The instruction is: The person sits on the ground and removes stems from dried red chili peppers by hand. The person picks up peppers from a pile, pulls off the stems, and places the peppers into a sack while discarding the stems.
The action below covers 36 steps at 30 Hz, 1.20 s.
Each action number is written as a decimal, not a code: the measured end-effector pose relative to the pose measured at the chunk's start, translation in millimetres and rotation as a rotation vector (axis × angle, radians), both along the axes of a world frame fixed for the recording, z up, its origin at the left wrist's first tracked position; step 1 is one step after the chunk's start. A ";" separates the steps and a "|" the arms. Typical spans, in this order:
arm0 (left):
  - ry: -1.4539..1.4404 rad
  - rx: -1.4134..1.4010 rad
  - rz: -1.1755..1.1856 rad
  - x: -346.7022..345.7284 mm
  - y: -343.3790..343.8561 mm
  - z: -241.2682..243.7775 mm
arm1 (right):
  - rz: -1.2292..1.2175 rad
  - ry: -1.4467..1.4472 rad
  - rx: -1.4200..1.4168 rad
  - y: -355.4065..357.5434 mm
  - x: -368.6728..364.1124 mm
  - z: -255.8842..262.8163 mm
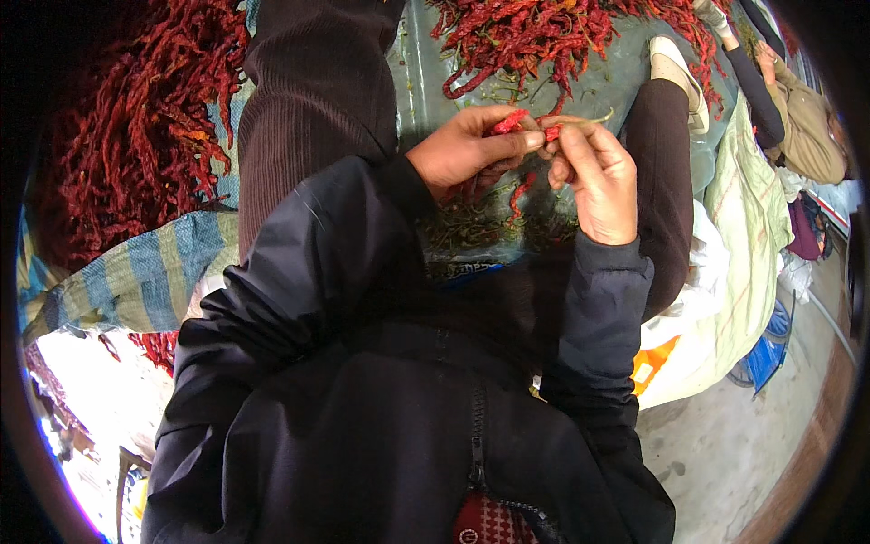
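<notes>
Between my hands, above the sheet, is a red dried chili pepper. My left hand grips its wrinkled body between thumb and fingers. Close beside it, my right hand pinches the red end near the pale green stem, which points right. The fingers hide part of the pepper, so whether it is in one piece cannot be told. Beyond my hands lies a heap of red dried chilies. Below them, a loose chili rests among stem scraps.
A large chili heap lies left on a striped woven sheet. My legs flank the grey plastic sheet. Right are a pale woven sack, a blue object and, farther off, another person.
</notes>
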<state>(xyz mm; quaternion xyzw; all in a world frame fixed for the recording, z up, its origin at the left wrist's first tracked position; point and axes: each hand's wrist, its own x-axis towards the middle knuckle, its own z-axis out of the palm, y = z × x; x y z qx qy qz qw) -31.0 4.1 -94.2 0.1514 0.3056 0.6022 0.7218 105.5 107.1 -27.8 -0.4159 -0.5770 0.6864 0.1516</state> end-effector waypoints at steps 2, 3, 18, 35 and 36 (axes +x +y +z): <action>-0.002 0.067 -0.027 -2.5 -1.8 -1.3 | -0.041 0.048 -0.139 0.0 2.2 8.0; -0.022 0.100 -0.055 -3.4 -2.4 -0.7 | -0.046 0.043 -0.101 1.6 5.1 9.0; 0.143 0.371 0.005 0.6 -3.8 5.0 | -0.230 0.398 -0.897 -10.8 14.7 -7.2; 0.294 -0.215 0.157 -15.2 -6.5 -30.7 | 0.282 -0.539 0.194 -17.5 71.9 -41.7; 0.329 -0.213 0.053 -6.6 -4.3 -33.2 | 0.204 -0.573 0.108 -25.0 61.1 -15.0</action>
